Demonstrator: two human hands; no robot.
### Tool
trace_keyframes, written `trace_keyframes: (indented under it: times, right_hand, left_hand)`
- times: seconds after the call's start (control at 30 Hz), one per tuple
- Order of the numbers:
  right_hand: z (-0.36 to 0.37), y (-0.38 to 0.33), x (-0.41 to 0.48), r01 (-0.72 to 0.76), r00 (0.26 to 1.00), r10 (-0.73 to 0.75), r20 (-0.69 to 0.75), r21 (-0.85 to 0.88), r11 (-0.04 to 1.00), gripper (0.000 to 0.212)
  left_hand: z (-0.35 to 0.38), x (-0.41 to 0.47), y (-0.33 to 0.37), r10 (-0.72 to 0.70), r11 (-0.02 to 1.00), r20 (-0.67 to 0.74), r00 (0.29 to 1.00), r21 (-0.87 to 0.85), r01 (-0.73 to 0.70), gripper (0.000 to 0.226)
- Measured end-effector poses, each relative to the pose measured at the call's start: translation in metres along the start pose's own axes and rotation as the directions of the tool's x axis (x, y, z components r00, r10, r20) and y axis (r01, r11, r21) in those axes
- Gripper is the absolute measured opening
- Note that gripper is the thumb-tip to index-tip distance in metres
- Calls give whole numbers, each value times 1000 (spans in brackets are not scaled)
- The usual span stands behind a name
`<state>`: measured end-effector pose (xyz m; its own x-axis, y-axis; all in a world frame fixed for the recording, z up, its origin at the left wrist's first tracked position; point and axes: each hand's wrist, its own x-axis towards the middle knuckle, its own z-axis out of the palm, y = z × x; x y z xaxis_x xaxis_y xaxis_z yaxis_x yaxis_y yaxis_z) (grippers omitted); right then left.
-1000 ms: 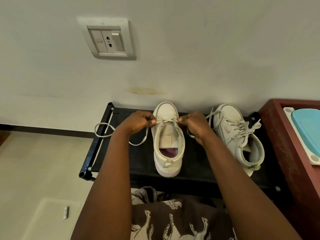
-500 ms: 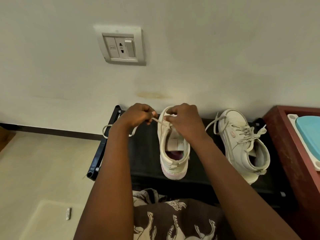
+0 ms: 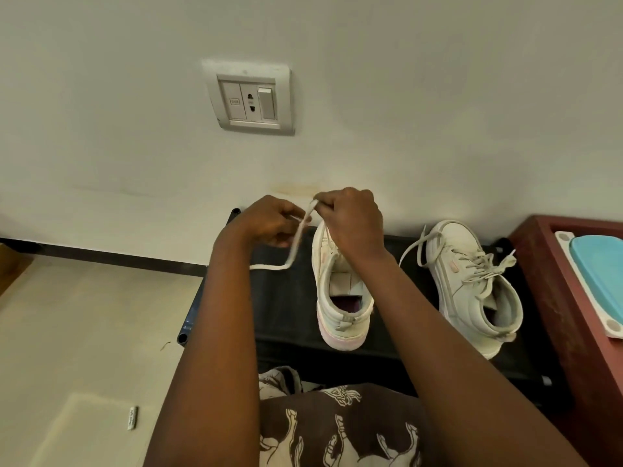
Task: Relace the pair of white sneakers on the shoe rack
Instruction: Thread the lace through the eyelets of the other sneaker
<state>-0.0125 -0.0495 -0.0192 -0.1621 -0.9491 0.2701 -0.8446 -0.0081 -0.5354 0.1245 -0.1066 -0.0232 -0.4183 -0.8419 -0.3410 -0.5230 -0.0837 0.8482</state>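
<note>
- White sneaker [image 3: 340, 298], laces out: stands on the black shoe rack [image 3: 286, 315], toe to the wall, heel toward the person.
- Lace [image 3: 296, 237]: white, flat; lifted above the toe, then falling in a bend to the left, behind the left forearm.
- Right hand [image 3: 354, 220]: over the toe, fingers curled, pinching the upper end of the lace.
- Left hand [image 3: 269, 224]: close beside it, fingers curled about the lace lower down.
- Second sneaker [image 3: 472, 288]: laced, on the same rack to the right, set apart and angled.
- Wall socket [image 3: 251, 99]: above the rack.
- Red-brown cabinet [image 3: 556, 298]: right of the rack, bearing a blue-lidded container [image 3: 603, 274].
</note>
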Motion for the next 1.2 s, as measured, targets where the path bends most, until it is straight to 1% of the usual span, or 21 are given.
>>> trace_keyframes:
  times: [0.07,0.13,0.2,0.23,0.33,0.4,0.5,0.6,0.67,0.77,0.87,0.93,0.97,1.0,1.07,1.13,1.2]
  right_hand:
    - [-9,-7,3,30,998,-21,-55,166,986,21]
    - [-17,-13,6,8,995,21,-95,300,954,17]
    - [-26,-17,8,-35,987,100,-126,444,895,15]
    - [-31,-17,9,-54,979,146,-140,513,857,14]
    - [-42,-12,10,-107,943,290,-164,676,729,10]
    - [-48,-6,9,-126,915,371,-160,760,637,8]
    - [-54,3,3,-109,869,465,-169,852,513,8]
    - [-63,13,0,-72,820,536,-201,892,445,9]
    - [-71,20,-2,-51,793,564,-230,897,439,12]
    - [-79,25,-4,-32,781,572,-251,899,438,11]
    - [-83,29,-5,-21,772,586,-247,911,411,14]
    - [-84,29,-7,-32,789,572,-225,914,403,13]
    - [-85,28,-8,-40,804,559,-203,919,391,12]
    - [-84,27,-10,-55,821,544,-173,925,377,11]
    - [-83,23,-12,-100,853,509,-118,920,380,10]
    - [-80,16,-15,-145,879,472,-73,901,410,11]
    - [-77,8,-18,-181,894,446,-37,882,436,10]
  left_hand:
    - [9,-1,7,201,978,-49,978,-52,-204,19]
    - [21,-1,13,283,928,-133,950,-212,-307,25]
    - [29,2,11,297,869,-227,928,-338,-361,25]
    - [32,3,8,287,849,-248,925,-382,-366,25]
    - [35,2,2,243,812,-256,936,-475,-340,20]
    - [35,2,-2,221,806,-238,946,-503,-314,19]
    - [35,1,-12,201,842,-168,965,-473,-258,22]
    - [32,0,-23,123,887,-166,978,-425,-183,25]
    - [32,0,-33,47,933,-207,977,-341,-117,23]
    - [37,3,-55,-19,987,-272,962,-158,-26,23]
    - [40,1,-73,-118,992,-317,941,1,125,27]
    - [37,1,-71,-135,989,-344,929,17,150,27]
    - [35,-1,-64,-117,992,-354,928,10,129,28]
    - [33,-5,-54,-74,997,-358,931,-10,75,30]
    - [32,-14,-27,81,991,-337,938,-69,-111,35]
    - [37,-27,7,241,955,-247,939,-110,-275,33]
    - [44,-35,36,353,920,-149,924,-123,-372,32]
